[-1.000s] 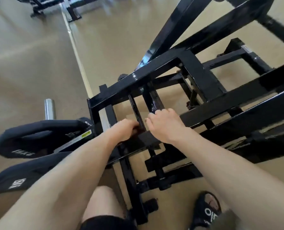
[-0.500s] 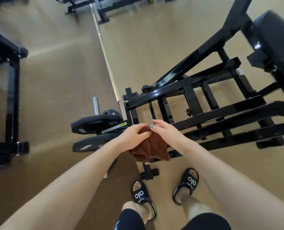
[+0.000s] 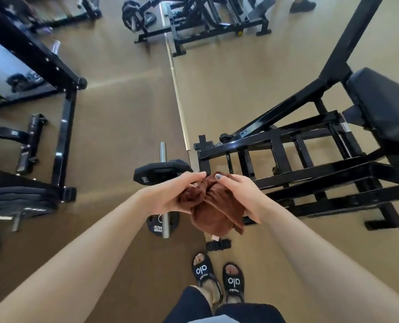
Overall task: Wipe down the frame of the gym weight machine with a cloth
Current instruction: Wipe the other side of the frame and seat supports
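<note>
A brown cloth (image 3: 213,212) hangs bunched between both hands at chest height, clear of the machine. My left hand (image 3: 174,194) grips its left side, and my right hand (image 3: 239,194) pinches its right side with the thumb on top. The black steel frame of the weight machine (image 3: 284,150) stands on the floor ahead and to the right, its near end rail just beyond my fingers. A dark padded seat (image 3: 380,108) sits on the frame at the far right.
Black weight plates on a chrome sleeve (image 3: 162,173) sit left of the frame. Another black rack (image 3: 63,127) and stacked plates (image 3: 19,201) stand at the left. More machines (image 3: 193,22) line the back. My sandalled feet (image 3: 217,276) stand on the tan floor.
I have stood up and stepped back from the frame, so it looks smaller and lower. Both hands left the bar and lifted the brown cloth, which now hangs bunched between them.
</note>
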Demonstrator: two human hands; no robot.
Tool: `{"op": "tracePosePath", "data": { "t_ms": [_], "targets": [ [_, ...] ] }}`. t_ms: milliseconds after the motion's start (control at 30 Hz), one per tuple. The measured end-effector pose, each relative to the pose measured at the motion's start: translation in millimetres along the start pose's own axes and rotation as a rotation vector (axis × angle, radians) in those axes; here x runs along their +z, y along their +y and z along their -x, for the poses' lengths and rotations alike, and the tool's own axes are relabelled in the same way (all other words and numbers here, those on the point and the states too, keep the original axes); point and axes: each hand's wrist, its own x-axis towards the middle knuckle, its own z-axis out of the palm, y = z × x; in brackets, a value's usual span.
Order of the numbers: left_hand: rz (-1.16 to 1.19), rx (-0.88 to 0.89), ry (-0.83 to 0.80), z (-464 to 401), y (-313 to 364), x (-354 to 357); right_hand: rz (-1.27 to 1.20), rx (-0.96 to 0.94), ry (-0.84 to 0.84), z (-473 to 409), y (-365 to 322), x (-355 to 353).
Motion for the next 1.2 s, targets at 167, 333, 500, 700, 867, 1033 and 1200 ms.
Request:
{"op": "tracePosePath", "data": {
  "t_ms": [167,333,500,700,867,1033,1200],
  "targets": [
    [-0.275,0.102,0.060,27.1,-4.7,-11.0,0.141,-0.209,0.086,18.1,-9.0,12.7],
    [-0.687,0.097,0.067,38.8,-1.2,-25.6,0.356,-0.384,0.100,18.1,-29.2,42.2],
    [-0.886,0.353,0.297,43.2,-4.7,-75.1,0.480,-0.430,0.051,3.5,-61.7,98.3],
    [-1.322,0.413,0.442,57.0,-8.6,-196.7,0.977,-0.477,0.176,-31.5,-85.4,191.8],
    [-1.188,0.455,0.289,77.8,-16.2,-278.9,0.966,-0.452,0.311,-41.5,-107.5,281.9],
    [-1.339,0.493,0.122,85.2,-14.5,-332.9,0.891,-0.390,0.342,-43.6,-121.9,328.5],
    [-1.445,0.449,0.018,77.1,7.9,-359.0,1.167,-0.398,0.367,-54.5,-114.5,333.8]
  ]
}}
